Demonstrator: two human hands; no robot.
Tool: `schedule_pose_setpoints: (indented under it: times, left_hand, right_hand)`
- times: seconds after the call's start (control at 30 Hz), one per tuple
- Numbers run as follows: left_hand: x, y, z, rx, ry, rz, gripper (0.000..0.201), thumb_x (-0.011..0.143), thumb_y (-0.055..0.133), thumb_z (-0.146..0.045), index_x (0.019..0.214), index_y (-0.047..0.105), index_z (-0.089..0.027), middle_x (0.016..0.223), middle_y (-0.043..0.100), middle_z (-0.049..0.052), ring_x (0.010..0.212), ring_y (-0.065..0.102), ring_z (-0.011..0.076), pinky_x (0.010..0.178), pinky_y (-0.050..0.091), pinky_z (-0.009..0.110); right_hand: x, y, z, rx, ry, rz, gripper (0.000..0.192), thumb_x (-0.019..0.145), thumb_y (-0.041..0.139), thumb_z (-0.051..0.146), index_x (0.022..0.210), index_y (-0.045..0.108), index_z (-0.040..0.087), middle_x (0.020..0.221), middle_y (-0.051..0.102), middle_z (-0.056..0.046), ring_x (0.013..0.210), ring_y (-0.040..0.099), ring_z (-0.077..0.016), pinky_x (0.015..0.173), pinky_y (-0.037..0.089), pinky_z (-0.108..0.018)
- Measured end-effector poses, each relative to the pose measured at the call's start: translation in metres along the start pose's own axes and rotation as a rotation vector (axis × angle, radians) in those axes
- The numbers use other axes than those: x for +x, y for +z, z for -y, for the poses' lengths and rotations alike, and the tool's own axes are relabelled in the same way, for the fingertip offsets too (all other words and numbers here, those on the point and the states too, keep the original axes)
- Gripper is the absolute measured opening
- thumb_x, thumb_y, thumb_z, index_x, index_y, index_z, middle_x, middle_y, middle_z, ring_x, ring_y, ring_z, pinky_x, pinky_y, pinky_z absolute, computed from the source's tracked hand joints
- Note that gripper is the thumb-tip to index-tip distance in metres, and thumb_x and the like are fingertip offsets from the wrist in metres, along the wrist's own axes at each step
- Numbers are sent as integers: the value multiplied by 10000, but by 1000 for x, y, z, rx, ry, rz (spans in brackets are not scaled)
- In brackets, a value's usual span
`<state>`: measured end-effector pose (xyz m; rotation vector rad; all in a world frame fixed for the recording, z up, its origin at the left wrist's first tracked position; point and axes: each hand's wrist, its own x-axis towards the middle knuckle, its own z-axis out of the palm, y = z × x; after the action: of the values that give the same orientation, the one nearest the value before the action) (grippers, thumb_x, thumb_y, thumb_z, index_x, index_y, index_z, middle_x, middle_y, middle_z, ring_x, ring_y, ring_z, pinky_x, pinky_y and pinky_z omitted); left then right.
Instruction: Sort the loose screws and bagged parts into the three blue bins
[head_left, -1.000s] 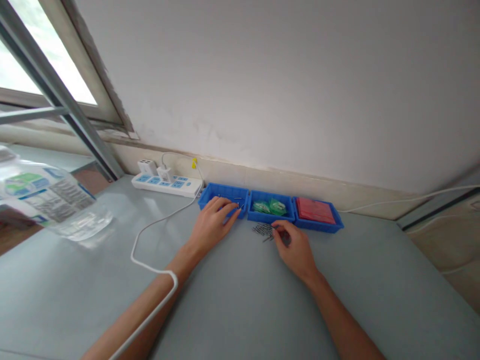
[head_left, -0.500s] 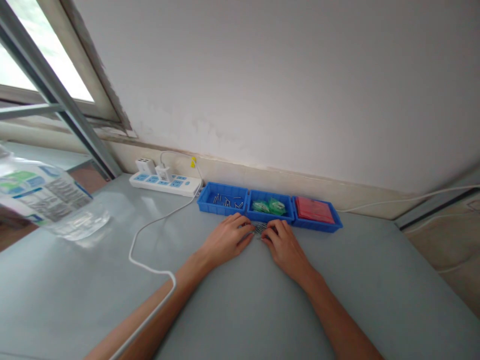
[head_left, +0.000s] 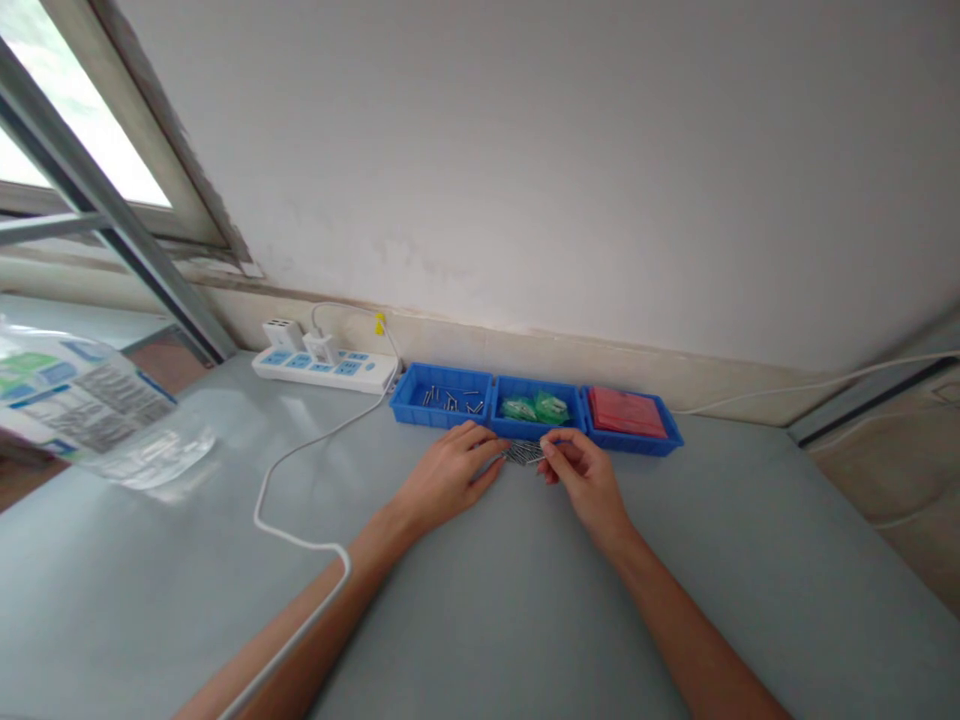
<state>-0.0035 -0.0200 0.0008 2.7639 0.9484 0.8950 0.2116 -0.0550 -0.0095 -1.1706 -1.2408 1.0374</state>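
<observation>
We see soft daylight from the window (head_left: 75,150) at upper left, overexposed to white. The table (head_left: 525,600) shows faint shadows; edges bend outward, and the picture is slightly soft.

3 blue trays (head_left: 634,443) block far side; white cable (head_left: 289,470) left; table (head_left: 750,560) right open.

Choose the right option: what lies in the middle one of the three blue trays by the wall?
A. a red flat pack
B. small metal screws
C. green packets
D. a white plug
C: the middle blue tray holds green packets, while the left tray has small metal pieces and the right tray has a red pack.
</observation>
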Motion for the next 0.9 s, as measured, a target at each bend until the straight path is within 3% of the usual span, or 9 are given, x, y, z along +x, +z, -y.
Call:
schedule_pose_setpoints:
  times: [0.17, 0.4, 0.5, 0.63, 0.7, 0.8, 0.9]
  left_hand:
    - [0, 1, -7, -51, 29, 14, 243, 1007, 573, -304, 1204, 684, -212, 1132, 723, 83, 1039, 660, 226, 936, 544, 375]
    - [3, 0, -14, -25, 106, 20, 263, 1056, 486, -271, 955, 713, -184, 943, 723, 61, 896, 657, 186, 813, 531, 315]
    - [3, -5, 0, 85, 41, -63, 248, 1046, 508, -286, 957, 714, -180, 917, 726, 64, 874, 652, 199, 809, 526, 341]
    - [0, -12, 33, 231, -172, -291, 238, 1028, 542, -313, 961, 726, -177, 929, 740, 79, 873, 662, 223, 828, 533, 378]
    - [-2, -14, 45, 229, -228, -332, 242, 1021, 554, -330, 970, 734, -177, 943, 746, 77, 883, 677, 225, 833, 545, 371]
    - [-4, -14, 47, 164, -206, -364, 231, 1017, 561, -317, 960, 736, -178, 937, 747, 68, 873, 692, 205, 824, 557, 340]
    - [-2, -11, 33, 98, -87, -318, 202, 1016, 559, -277, 970, 730, -179, 948, 745, 68, 878, 689, 192, 827, 562, 328]
  right_hand:
    - [0, 1, 2, 49, 31, 9, 397, 796, 762, 556, 970, 660, 214, 651, 677, 11, 582, 624, -155, 575, 519, -278]
    - [-5, 7, 2, 4, -13, 92, 338, 850, 716, 512, 1008, 665, 217, 678, 688, 9, 603, 635, -158, 589, 507, -273]
    - [-5, 6, 2, -32, -36, 66, 336, 869, 697, 497, 1044, 659, 213, 730, 711, -6, 618, 638, -157, 612, 515, -278]
    - [-4, 1, 0, -104, -63, 57, 302, 892, 669, 471, 1035, 662, 205, 760, 718, -23, 640, 644, -160, 628, 519, -282]
    - [-3, -2, -1, -138, -79, 51, 284, 911, 645, 461, 1026, 660, 202, 761, 716, -27, 639, 645, -162, 628, 517, -285]
    - [0, -9, -2, -235, -124, 17, 250, 937, 615, 425, 1045, 658, 203, 768, 717, -29, 650, 648, -168, 644, 516, -294]
    - [2, -17, -2, -383, -199, -8, 200, 964, 575, 356, 1075, 662, 214, 782, 714, -26, 671, 648, -173, 664, 513, -302]
